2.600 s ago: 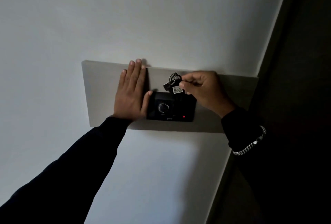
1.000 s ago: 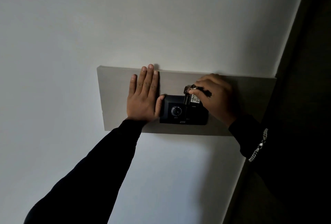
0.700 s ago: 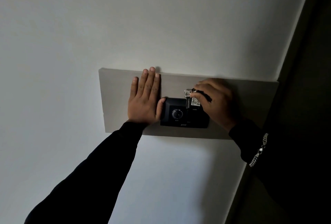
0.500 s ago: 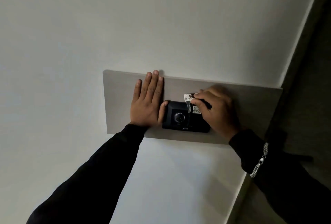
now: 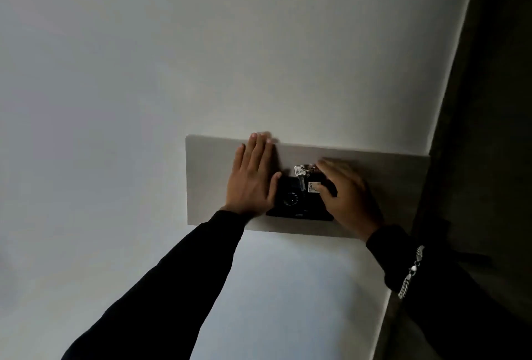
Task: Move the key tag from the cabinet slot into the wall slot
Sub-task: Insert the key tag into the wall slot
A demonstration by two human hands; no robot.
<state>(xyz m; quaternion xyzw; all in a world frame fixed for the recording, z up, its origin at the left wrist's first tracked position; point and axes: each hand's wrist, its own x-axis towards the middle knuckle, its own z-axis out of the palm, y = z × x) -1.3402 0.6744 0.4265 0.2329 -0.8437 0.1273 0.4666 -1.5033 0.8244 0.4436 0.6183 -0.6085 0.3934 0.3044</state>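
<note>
Pressing flat against the grey wall panel (image 5: 207, 181) right of frame centre: the left hand (image 5: 252, 179), fingers spread and pointing up, thumb touching the left edge of the black wall unit (image 5: 290, 201). Curling over the unit's upper right corner: the right hand (image 5: 344, 197), fingertips closing on the key tag (image 5: 314, 187), the grip itself partly hidden. Sitting at the top of the black unit, just left of those fingertips: the white tag, with a silver key (image 5: 300, 175) hanging blade-down beside it on a ring. Showing a dial on the unit's face below the key. Wearing dark sleeves; dangling at lower right, a chain bracelet (image 5: 410, 273).
</note>
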